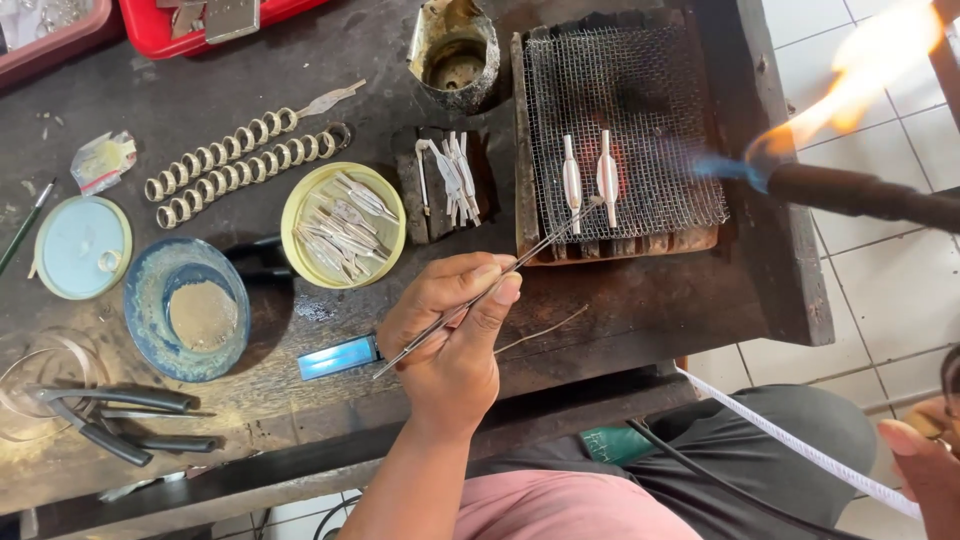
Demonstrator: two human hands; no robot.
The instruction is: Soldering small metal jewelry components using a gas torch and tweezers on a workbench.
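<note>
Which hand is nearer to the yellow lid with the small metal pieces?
The left hand. It is just right of and below the yellow lid, holding tweezers. The right hand is far away at the lower right edge.

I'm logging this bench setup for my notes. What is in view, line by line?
wire mesh pad: one, grey, back right of the bench
metal pieces: two, silver-white, on the mesh
torch: one, black, lit, at right
tweezers: one, silver, tips at the metal pieces
yellow dish: one, holds silver strips, centre
ring chains: two, silver, left of the dish
blue bowl: one, holds tan powder, front left
pliers: dark handles, front left
metal cup: one, tarnished, back centre
left hand: holds the tweezers
right hand: only its edge shows at lower right
</note>
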